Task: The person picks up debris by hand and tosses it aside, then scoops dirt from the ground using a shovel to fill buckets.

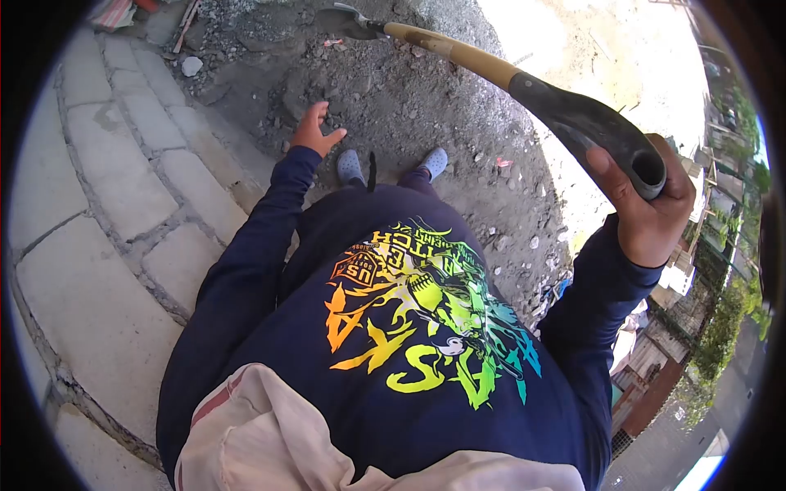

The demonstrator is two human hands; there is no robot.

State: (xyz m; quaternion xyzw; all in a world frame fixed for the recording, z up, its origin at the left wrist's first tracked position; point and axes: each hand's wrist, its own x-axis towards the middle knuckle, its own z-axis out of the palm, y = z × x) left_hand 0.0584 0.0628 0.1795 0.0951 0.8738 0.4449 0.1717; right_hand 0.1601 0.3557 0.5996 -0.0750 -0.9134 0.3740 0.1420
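My right hand (647, 196) is wrapped round the black grip end of a shovel (458, 56), raised at the right. Its yellowish wooden shaft runs up and to the left, and the metal blade (348, 22) is at the top, over grey gravelly soil (360, 90). My left hand (318, 132) hangs in front of me at the left, thumb and fingers apart, holding nothing and away from the shovel.
A block wall (123, 164) with mortar joints stands along the left. My feet in light clogs (350, 167) are on the soil. A pale stone (191, 65) lies near the wall. Plants (720, 327) and stacked materials are at the right.
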